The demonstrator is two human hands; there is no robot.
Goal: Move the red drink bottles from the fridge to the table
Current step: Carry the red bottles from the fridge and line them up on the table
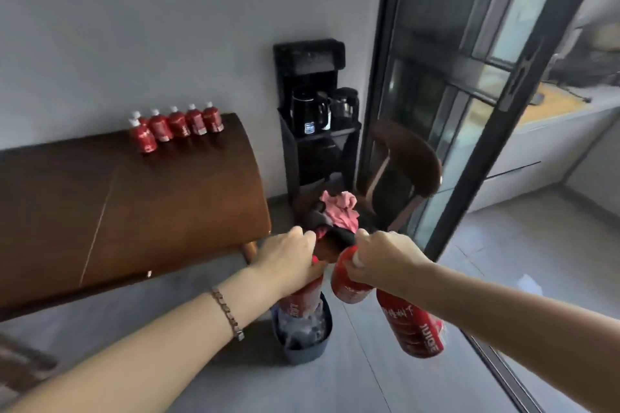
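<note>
— Short of the table's near corner, mid-carry. What's in hand?
— Left hand (288, 261) curled round the neck of one red bottle (302, 298), which hangs upright. Right hand (379, 258) pinches two by their necks: upper bottle (347, 282) close under the fist, lower bottle (416, 329) angled out to the right. Blur at the left fist; possibly a second bottle there, cannot say.
— And the table (134, 211)?
— Row of red bottles (177, 126) standing at its far edge by the wall, about six, caps up. A good share looks delivered; the carried ones are not yet set down. Fridge is out of view, so what's left inside is unknown.
— Containers?
— Dark bin (302, 350) on the floor right under the left hand's bottle, lined with clear plastic, crumpled stuff inside, not identifiable. Beyond it, a chair (412, 161) with a pink cloth (339, 208) heaped on the seat.
</note>
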